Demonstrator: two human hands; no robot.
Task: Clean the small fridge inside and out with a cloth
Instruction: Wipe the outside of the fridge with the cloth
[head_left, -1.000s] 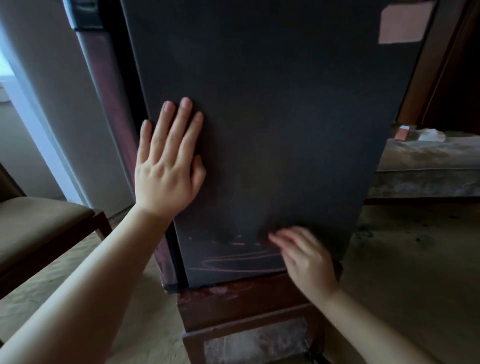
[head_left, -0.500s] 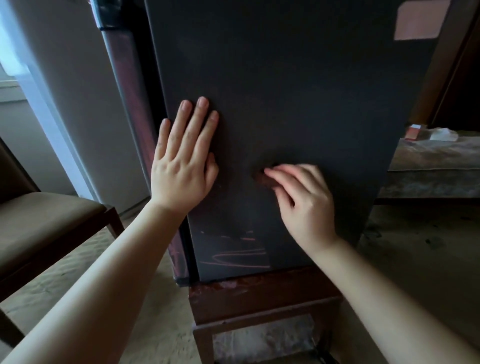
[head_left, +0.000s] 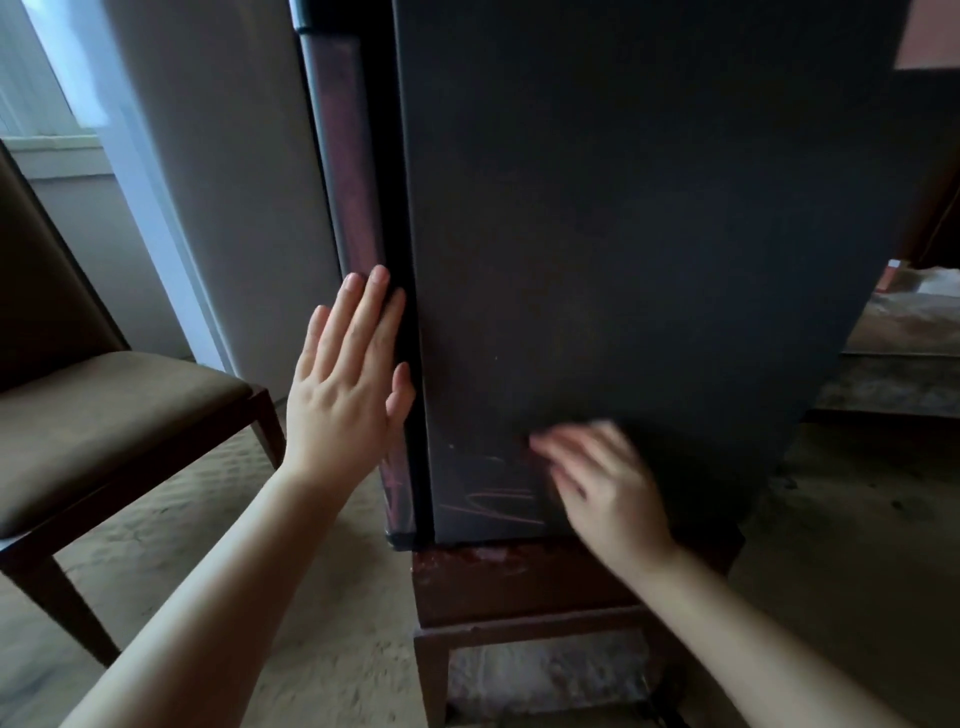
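At the far left a brown padded chair is standing on the beige carpet, with a pale wall panel rising behind it. Our left grip is lying spread flat, fingers straight and close together, against the front corner of the small fridge. Its fingertips are resting on the edge of the reddish door, where that is meeting the dark body. The small fridge is standing upright in the middle, filling most of the view, on a dark red wooden stand whose paint is chipping along the top. We are facing its dark side panel, which is carrying thin pink scratch marks near the bottom. Our right grip is pressing on that panel low down, just right of the scratches, with its fingers bent. It is badly blurred, so we are unable to tell whether it is pinching a cloth or anything at all. At the panel's top right corner a pink sticker is showing. Beyond the fridge's right edge a low grey surface is lying, with something pale on it too blurred to name
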